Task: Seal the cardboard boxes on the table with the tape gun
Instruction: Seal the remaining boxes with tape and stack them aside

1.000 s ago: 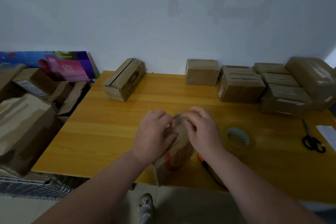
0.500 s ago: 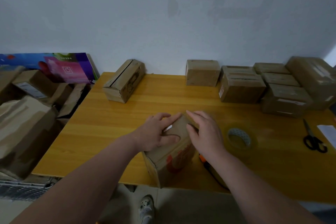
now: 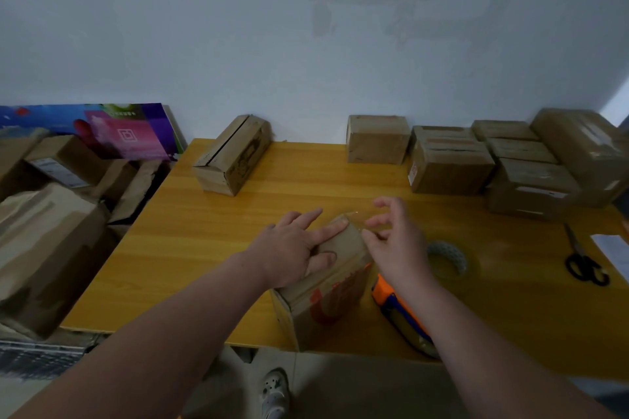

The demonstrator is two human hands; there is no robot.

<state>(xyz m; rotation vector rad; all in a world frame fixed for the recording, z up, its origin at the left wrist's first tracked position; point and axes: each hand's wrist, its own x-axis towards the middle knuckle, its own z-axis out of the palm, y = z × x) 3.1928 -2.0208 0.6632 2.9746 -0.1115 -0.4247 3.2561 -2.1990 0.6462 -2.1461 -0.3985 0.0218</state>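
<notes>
Cardboard box [image 3: 326, 296] with red print stands at the near edge of the table [image 3: 204, 248]. The left hand [image 3: 289, 248] lies flat on its top, fingers straight and spread, pressing down. The right hand [image 3: 398, 245] hovers at the box's far right corner, fingers loosely apart and gripping nothing; whether its thumb touches the box, I cannot tell. An orange tape gun [image 3: 398, 309] lies just right of the box, partly under the right forearm.
</notes>
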